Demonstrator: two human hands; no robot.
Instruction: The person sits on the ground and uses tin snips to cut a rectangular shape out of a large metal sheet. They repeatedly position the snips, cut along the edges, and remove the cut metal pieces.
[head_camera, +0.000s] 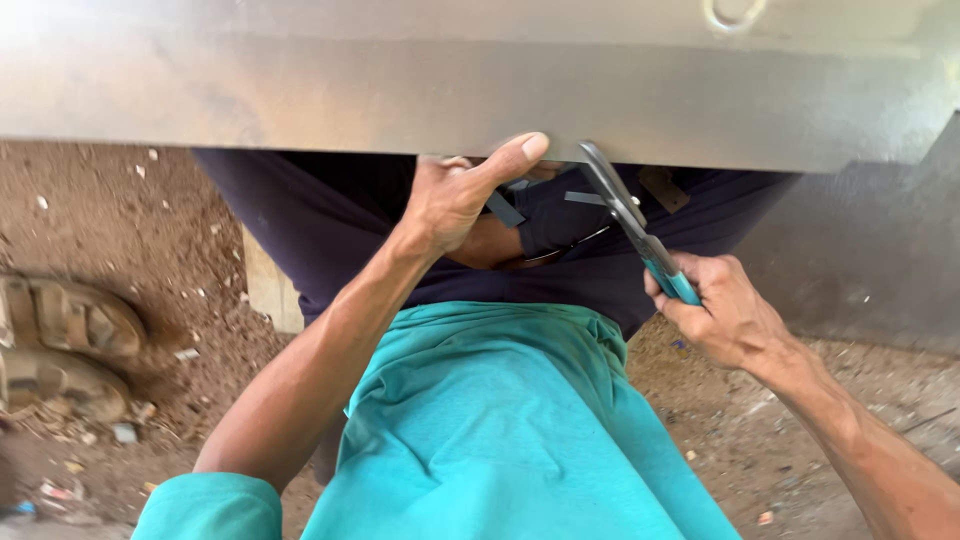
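Left hand is clamped on the lower edge of the sheet metal panel running across the top of the frame, thumb pressed flat against it, fingers curled underneath. Right hand is wrapped tight around the teal handles of the tin snips, blades touching that same edge just right of the thumb. Dirt ground left, worn sandals at the far left.

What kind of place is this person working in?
Probably a rough outdoor metal workshop. The ground is bare dirt strewn with small stones, a big sheet of grey metal fills the top, and the right hand cuts it with tin snips while the left hand steadies its edge.
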